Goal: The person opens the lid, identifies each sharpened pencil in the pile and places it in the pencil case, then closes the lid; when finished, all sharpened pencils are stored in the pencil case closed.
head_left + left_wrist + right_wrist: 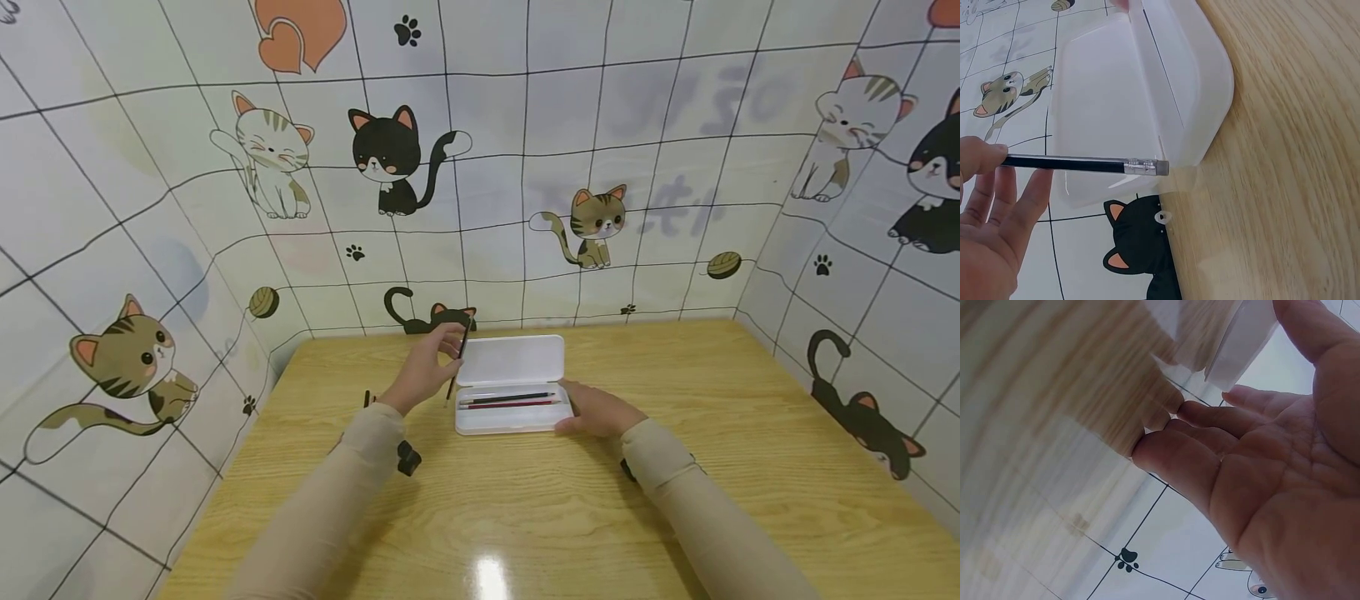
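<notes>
While in left fingers (pixel 1030 203), 1 pencil (pixel 1075 164).

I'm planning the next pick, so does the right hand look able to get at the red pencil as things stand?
Probably yes: the right hand is at the right end of the case, the lid is open, and nothing appears to cover the red pencil inside.

Glossy wood-grain table (pixel 487 500); open white case (pixel 510 422) lying on it, near back edge.
</notes>
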A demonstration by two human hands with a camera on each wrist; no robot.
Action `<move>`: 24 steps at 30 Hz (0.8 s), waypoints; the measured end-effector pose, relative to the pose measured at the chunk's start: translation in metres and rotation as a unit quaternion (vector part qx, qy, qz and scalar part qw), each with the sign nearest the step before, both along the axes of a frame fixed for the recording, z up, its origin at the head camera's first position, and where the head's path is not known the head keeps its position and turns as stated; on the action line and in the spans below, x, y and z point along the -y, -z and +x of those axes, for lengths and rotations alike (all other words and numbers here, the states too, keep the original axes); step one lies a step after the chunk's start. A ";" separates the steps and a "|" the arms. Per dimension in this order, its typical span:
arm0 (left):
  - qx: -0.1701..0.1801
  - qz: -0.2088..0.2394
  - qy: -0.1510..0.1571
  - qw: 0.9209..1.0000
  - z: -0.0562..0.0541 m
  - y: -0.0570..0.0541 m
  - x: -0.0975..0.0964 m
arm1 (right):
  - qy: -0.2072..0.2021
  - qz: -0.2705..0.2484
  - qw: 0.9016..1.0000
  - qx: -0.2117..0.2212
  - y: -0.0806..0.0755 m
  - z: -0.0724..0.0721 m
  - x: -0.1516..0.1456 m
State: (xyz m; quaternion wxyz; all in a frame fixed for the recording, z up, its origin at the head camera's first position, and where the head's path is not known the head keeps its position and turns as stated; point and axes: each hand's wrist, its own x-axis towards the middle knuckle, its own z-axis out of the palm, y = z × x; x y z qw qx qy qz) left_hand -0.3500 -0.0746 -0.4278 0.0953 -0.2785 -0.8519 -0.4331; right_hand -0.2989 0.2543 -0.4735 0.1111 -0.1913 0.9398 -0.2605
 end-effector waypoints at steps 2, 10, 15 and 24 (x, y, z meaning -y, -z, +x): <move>-0.007 0.005 0.002 1.000 -0.002 0.002 -0.002 | 0.000 0.003 1.000 -0.001 0.000 0.000 0.000; -0.029 0.033 0.003 0.999 -0.008 0.009 -0.008 | -0.002 -0.004 1.000 -0.001 0.000 0.001 -0.001; -0.037 0.042 0.002 0.998 -0.010 0.011 -0.012 | -0.004 -0.007 1.000 -0.003 -0.002 0.002 0.000; -0.026 0.042 0.015 0.999 -0.012 0.015 -0.021 | -0.009 0.000 1.000 -0.005 -0.002 0.002 0.001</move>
